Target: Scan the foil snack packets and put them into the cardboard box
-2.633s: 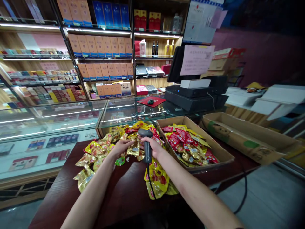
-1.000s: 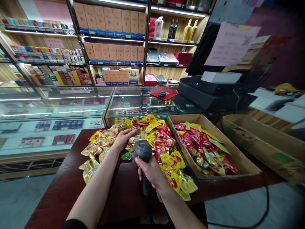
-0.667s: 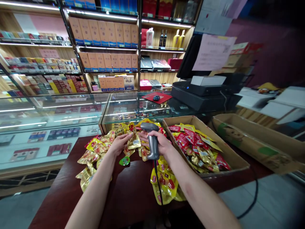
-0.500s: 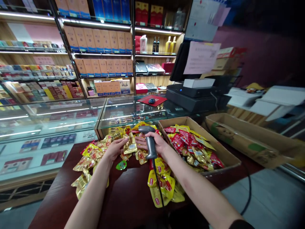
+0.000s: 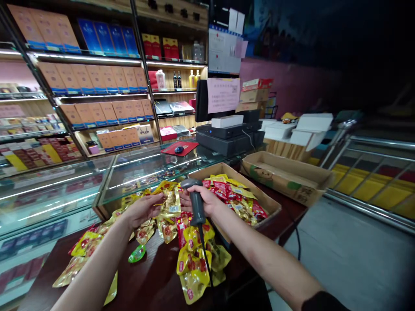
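Turned since one second ago: grey scanner (image 5: 197, 210) in right grip (image 5: 207, 201), crinkled gold pouch (image 5: 171, 203) in left grip (image 5: 144, 210).

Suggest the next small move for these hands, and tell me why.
Probably turn the gold packet so its pale label faces the head of the scanner. The right hand grips the scanner, the left hand is at the packet's edge, and the label appears to face the camera instead.
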The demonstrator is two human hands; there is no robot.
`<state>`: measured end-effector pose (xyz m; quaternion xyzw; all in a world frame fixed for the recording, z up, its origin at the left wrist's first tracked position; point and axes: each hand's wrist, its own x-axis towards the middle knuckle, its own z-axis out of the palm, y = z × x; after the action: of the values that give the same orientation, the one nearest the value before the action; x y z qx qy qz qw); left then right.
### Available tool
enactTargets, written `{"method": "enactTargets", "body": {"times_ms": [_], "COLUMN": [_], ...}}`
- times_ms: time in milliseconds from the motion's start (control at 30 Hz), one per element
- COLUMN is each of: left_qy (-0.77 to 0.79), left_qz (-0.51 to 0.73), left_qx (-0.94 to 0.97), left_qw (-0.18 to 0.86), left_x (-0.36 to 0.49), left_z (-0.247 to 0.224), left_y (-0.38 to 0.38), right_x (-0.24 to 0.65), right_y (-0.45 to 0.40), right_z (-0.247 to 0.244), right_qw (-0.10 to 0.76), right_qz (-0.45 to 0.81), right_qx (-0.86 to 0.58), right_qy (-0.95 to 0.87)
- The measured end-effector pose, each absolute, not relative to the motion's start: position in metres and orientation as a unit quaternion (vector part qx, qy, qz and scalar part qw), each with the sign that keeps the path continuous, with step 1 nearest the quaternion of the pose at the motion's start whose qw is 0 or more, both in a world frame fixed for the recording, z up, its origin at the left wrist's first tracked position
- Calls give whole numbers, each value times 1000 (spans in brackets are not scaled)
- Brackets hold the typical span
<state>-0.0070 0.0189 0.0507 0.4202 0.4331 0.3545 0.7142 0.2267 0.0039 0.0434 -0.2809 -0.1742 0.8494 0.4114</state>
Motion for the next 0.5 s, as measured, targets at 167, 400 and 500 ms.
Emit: {"method": "enactTargets", "body": {"times_ms": [167, 400, 500], "left_qy": [390, 331, 339], "left_qz": [299, 209, 177], "left_qx": [441, 483, 501], "left_qw": [751, 783, 776], "left_x": [72, 173, 194], "left_z": [64, 58, 51], "left_y": [34, 39, 36], "right_x": [298, 398, 426], "right_y": [-7, -42, -55], "right_z": [54, 57, 57], "right_qw": [464, 550, 589], "right_qz": [824, 754, 714], "right_qx": [-280, -329, -356], "right_qy": [-165, -140, -130]}}
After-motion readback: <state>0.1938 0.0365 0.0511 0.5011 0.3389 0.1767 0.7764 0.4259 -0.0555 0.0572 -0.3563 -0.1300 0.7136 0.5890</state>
